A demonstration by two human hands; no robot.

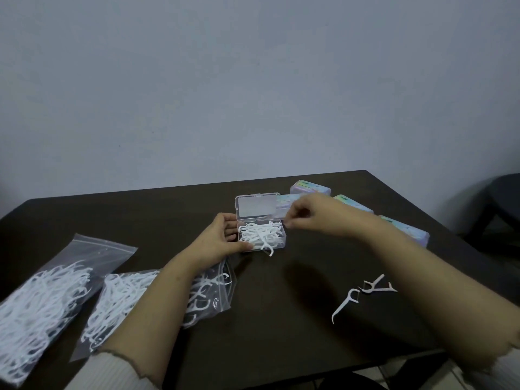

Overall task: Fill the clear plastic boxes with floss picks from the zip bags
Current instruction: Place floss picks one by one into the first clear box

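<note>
A clear plastic box (278, 243) lies open mid-table, its lid (256, 206) standing upright behind it. White floss picks (260, 236) are heaped inside, and one hangs over the front rim. My left hand (219, 240) grips the box's left side, thumb at the front edge. My right hand (312, 216) hovers at the box's right rear corner with fingertips pinched together at the hinge. Two zip bags of floss picks lie at the left: one (42, 302) at the far left, the other (135, 299) under my left forearm.
Three loose floss picks (363, 294) lie on the dark table (281, 319) under my right forearm. Closed boxes with pastel labels (311, 190) stand in a row at the back right. A dark chair (501, 201) sits beyond the table's right edge.
</note>
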